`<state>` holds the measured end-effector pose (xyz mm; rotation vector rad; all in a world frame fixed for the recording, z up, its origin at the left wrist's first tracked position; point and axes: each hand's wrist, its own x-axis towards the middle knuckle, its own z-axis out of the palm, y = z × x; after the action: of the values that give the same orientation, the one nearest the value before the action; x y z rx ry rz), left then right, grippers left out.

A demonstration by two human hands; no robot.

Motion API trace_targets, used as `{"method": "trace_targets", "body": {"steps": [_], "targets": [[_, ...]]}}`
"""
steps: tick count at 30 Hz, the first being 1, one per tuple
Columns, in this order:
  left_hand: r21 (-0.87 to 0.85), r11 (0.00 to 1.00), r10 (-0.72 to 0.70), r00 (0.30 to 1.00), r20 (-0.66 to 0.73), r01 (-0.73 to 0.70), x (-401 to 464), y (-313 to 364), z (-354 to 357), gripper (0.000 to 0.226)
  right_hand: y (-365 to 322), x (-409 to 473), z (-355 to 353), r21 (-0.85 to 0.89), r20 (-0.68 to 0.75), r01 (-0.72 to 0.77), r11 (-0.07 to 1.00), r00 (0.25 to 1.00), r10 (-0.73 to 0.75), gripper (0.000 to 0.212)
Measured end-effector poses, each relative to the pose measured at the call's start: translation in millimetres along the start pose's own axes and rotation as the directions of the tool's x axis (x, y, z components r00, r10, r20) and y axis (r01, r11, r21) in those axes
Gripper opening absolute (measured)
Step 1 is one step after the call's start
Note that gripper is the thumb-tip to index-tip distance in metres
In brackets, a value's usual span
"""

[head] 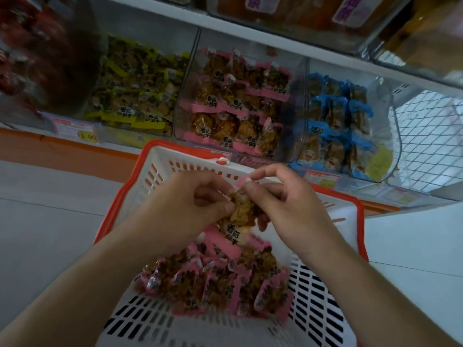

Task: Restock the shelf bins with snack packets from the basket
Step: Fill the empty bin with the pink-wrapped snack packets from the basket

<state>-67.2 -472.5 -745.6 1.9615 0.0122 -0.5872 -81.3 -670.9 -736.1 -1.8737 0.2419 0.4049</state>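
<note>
Both hands meet above the white, red-rimmed basket (160, 169), sharing a small bunch of pink-edged snack packets (241, 212). The left hand (185, 206) curls its fingers and thumb round the bunch from the left; the right hand (288, 204) pinches the pink top edge with fingertips. More pink packets (220, 284) lie heaped in the basket below. Behind stands the shelf, its middle clear bin (240, 101) holding matching pink packets, between a yellow-packet bin (135, 88) and a blue-packet bin (343, 121).

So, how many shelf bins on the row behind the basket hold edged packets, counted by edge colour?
Yellow-edged packets bin: 1
Pink-edged packets bin: 1
Blue-edged packets bin: 1
Total: 3
</note>
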Motion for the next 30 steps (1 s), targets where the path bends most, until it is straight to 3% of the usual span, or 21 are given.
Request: {"method": "trace_targets", "body": {"steps": [3,5,8,11,15,18,24,30], "targets": [[-0.137,0.991,-0.016,0.991,-0.13,-0.002,5,3,3,0.025,-1,7,-7,0.07,0.019,-0.007,0.998,1.0,0.005,0.026],[-0.213,0.977,-0.013,0.992,-0.127,-0.015,5,7,7,0.048,0,13,-10,0.075,-0.005,-0.007,0.997,1.0,0.007,0.031],[-0.15,0.986,0.055,0.995,-0.083,-0.067,6,9,13,0.072,-1,22,-15,0.093,-0.047,-0.005,0.996,0.999,0.009,0.03],[-0.091,0.993,0.058,0.992,-0.114,-0.069,9,11,14,0.068,-2,29,-19,0.045,-0.056,0.017,0.999,0.998,-0.015,0.026],[0.006,0.995,0.094,0.969,-0.229,-0.096,30,29,10,0.063,-2,33,-39,-0.303,-0.231,0.071,0.95,0.962,-0.145,0.028],[0.213,0.968,0.198,0.929,-0.314,-0.134,77,46,8,0.057,4,37,-62,-0.462,-0.323,-0.017,0.886,0.934,-0.151,0.037],[0.453,0.868,0.358,0.89,-0.283,-0.205,172,77,14,0.046,11,34,-71,-0.671,-0.228,-0.133,0.729,0.973,-0.033,0.052],[0.649,0.744,0.384,0.897,-0.22,-0.16,229,63,21,0.052,11,36,-70,-0.711,-0.204,-0.147,0.687,0.979,-0.002,0.061]]}}
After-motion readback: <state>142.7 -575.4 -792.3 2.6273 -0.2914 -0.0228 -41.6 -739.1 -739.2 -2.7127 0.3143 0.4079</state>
